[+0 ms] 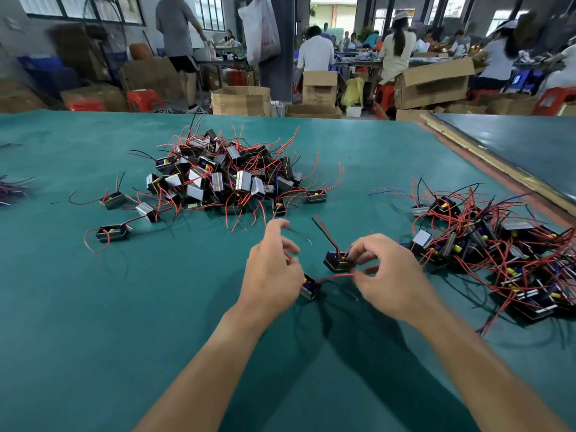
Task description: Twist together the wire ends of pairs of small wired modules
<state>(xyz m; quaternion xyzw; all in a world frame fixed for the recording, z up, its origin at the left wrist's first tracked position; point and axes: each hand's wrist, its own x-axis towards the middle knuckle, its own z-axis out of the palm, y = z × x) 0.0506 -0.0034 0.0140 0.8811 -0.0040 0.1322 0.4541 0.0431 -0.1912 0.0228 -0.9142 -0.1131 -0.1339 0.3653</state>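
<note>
A wide green surface (93, 307) fills the view, in a workshop. Beyond its far edge stand cardboard boxes (240, 101) and red stools (143, 99). Further back, seated people (314, 53) work at long tables. A standing person (180, 35) is at the back left, and a white plastic bag (260, 32) hangs on a pillar.

A big pile (230, 179) of small wired modules lies mid-surface, with red and black leads sticking out. A second pile (498, 254) lies to the right, near the surface's right edge. There a wooden strip (486, 157) separates it from a neighbouring surface (514, 151). A few stray modules (113, 233) lie left of the big pile, and a bundle of purple wires (12, 188) shows at the left border. Bare green stretches between the two piles, to the left of the forearms, and along the near edge.

Both hands work in the gap between the piles. The left hand (271, 275) has its fingers curled. Its grip pinches a thin black wire (300, 233) between thumb and forefinger, and the near module (310, 288) sits just under the hand's right side. The right hand (389, 279) is also curled. Its grip closes on the right end of the far module (338, 261), whose black and red leads stand upward. A red wire (336, 276) runs from the near module toward the right thumb. That spot is blurred, so I cannot tell whether the thumb holds it.
</note>
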